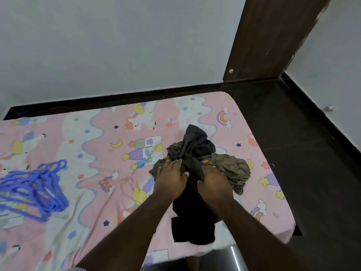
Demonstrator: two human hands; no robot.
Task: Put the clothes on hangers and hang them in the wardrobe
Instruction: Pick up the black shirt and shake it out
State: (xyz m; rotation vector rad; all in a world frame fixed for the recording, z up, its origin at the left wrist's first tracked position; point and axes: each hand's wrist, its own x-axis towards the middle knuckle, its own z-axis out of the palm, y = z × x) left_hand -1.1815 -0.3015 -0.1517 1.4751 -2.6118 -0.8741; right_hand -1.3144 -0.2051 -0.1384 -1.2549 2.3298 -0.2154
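A black garment (192, 202) is spread on the bed (97, 145) toward 4 o'clock of the view, its long axis running from about 12 to 6 o'clock: the far end is bunched up over an olive garment (234, 169), the near end trails flat toward the bed's near edge. Both hands are laid on it at mid-length. The left hand (169, 179) is set at the cloth's 9 o'clock edge, fingers mostly extended forward with the thumb turned in against the black fabric; whether a fold is pinched there cannot be told. The right hand (214, 183) is set at the 3 o'clock edge, its fingers curled down into the cloth, apparently gripping it, though the fingertips are hidden. The garment thus lies directly under and ahead of both hands, neither clearly nearer.

The blue hangers (35, 188) are heaped well apart at 9 o'clock, nearer the left hand. A dark wooden panel (273, 36), possibly the wardrobe, stands at 1 o'clock beyond the bed. It is judged that the black garment must be drawn free along its axis before a hanger is fetched.
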